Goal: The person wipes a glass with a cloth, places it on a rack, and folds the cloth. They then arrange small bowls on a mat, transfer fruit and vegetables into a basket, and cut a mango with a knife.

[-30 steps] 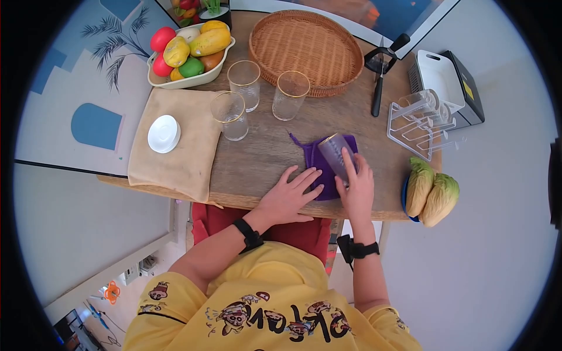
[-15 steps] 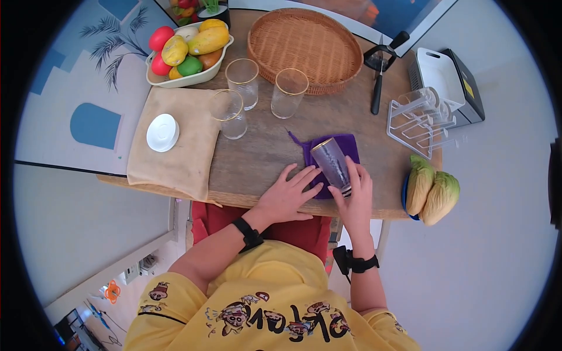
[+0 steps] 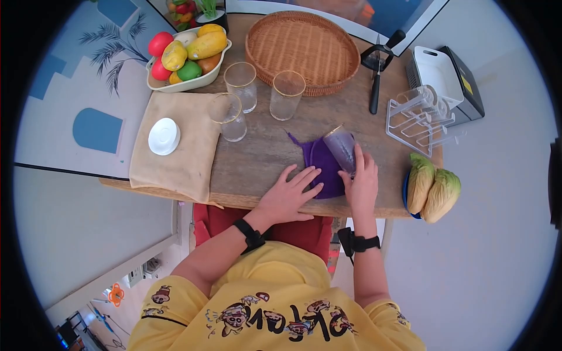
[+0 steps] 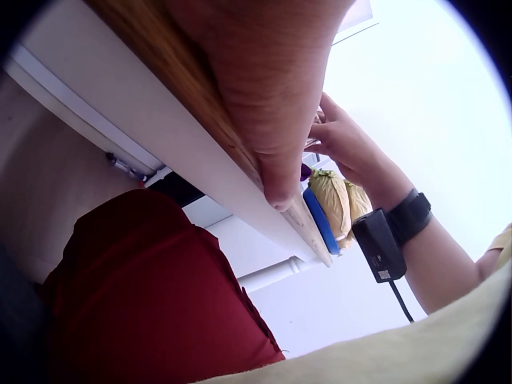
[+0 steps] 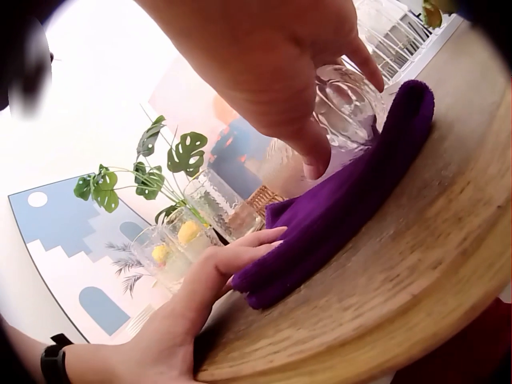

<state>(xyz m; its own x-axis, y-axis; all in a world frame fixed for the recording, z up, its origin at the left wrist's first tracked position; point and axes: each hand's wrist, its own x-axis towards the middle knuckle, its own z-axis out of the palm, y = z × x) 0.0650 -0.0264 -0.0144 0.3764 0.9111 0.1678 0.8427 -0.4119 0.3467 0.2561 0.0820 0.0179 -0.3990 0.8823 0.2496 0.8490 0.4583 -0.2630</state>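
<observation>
My right hand grips a gold-rimmed drinking glass near its base, thumb on one side and fingers on the other. The glass leans over a purple drawstring pouch, its rim pointing away from me and to the left. In the right wrist view the thick base of the glass shows between thumb and fingers, just above the folded pouch. With fingers spread and fairly straight, my left hand rests at the table's front edge, its fingertips on the pouch's left side.
Three gold-rimmed glasses stand upright beyond the pouch, before a round wicker tray. Left are a folded beige cloth with white saucers and a fruit bowl. Right are a knife, a cup rack and cabbages.
The glass in my right hand swung its rim left and toward me, then back right and away. My left hand has stayed in place on the pouch's edge.
</observation>
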